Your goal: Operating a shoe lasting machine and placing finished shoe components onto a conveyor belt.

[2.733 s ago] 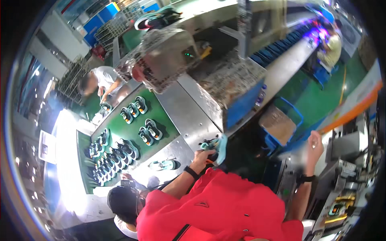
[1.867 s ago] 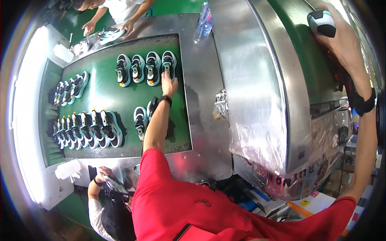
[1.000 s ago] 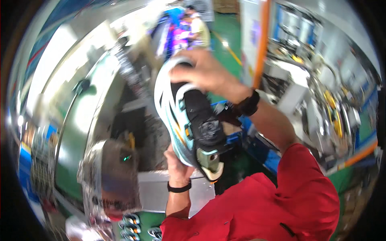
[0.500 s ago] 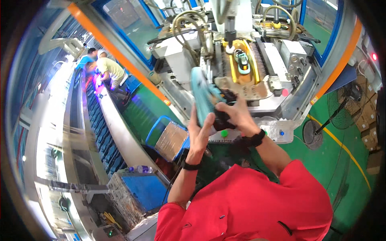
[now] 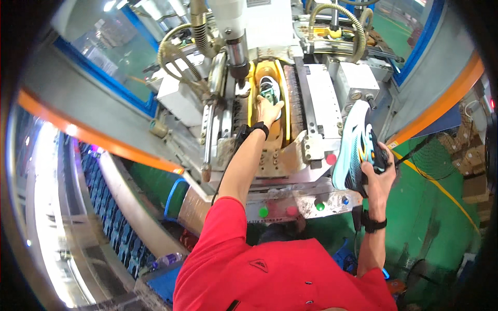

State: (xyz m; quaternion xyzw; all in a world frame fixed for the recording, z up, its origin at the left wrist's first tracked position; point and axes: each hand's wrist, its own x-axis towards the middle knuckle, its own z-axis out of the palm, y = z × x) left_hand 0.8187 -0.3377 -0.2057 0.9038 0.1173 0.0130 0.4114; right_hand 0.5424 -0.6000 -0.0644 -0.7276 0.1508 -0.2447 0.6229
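My left hand [image 5: 270,110] reaches into the machine, its fingers closed on the near end of a white and teal sports shoe [image 5: 269,89]. That shoe lies in a yellow cradle [image 5: 283,70], between dark side pads; my hand partly hides it. At the right, outside the machine's front, my right hand [image 5: 379,179] grips another sports shoe [image 5: 353,150] near its opening. It is held upright, its light-blue sole side facing left and its black upper against my palm.
A metal cylinder [image 5: 238,57] hangs just left of the cradle. Green and red buttons line the front panel [image 5: 303,200]. An orange-edged frame [image 5: 98,139] flanks the left. Further left runs a conveyor [image 5: 98,181]; a fan [image 5: 441,155] stands at the right.
My left hand has let go of the held shoe and moved forward onto the one in the cradle. My right hand has carried its shoe to the right. The view has shifted closer to the machine.
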